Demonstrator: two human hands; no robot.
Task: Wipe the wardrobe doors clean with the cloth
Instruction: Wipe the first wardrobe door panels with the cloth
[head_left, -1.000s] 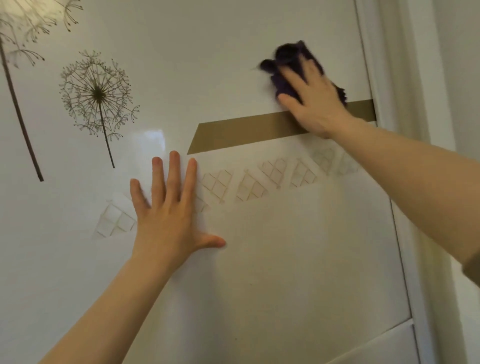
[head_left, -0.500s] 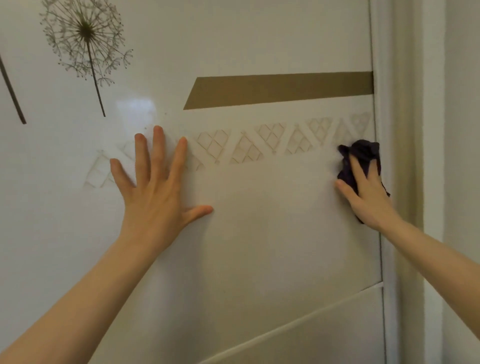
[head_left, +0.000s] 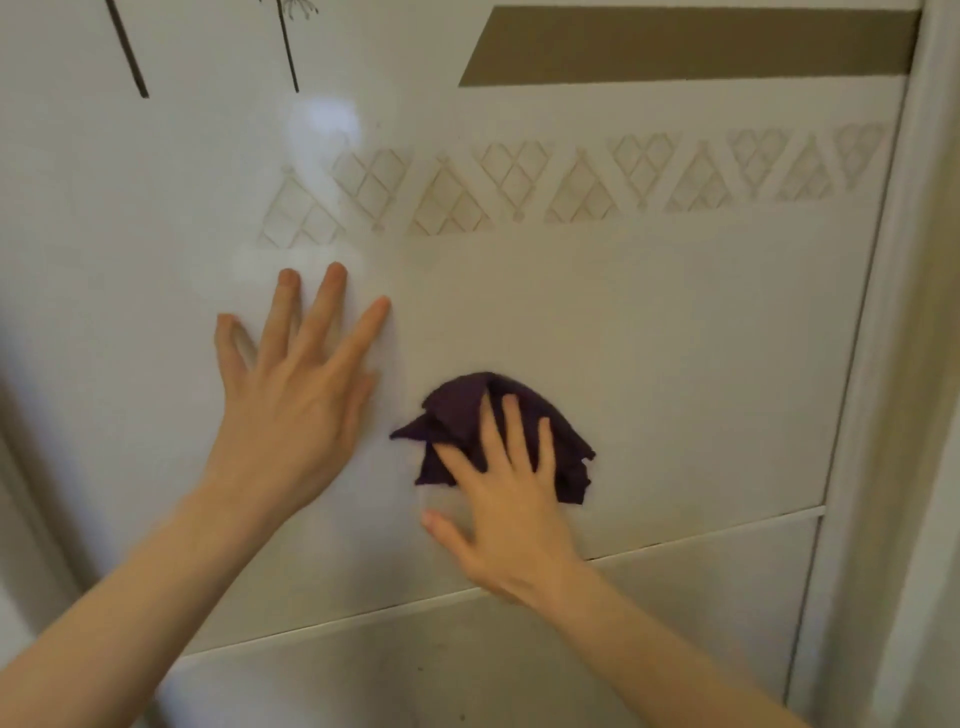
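Cloth (head_left: 457, 410) has moved toward 8 o'clock, pressed under the flat right grip (head_left: 511, 504). Left grip (head_left: 293, 395) (open, empty) steadies the door (head_left: 675, 338).

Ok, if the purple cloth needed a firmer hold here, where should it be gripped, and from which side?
Probably the bunched middle of the purple cloth, from the front. The right hand only presses it against the upright wardrobe door with straight fingers; curling them into those thick folds seems safer than pinching the thin pointed flap on its left.
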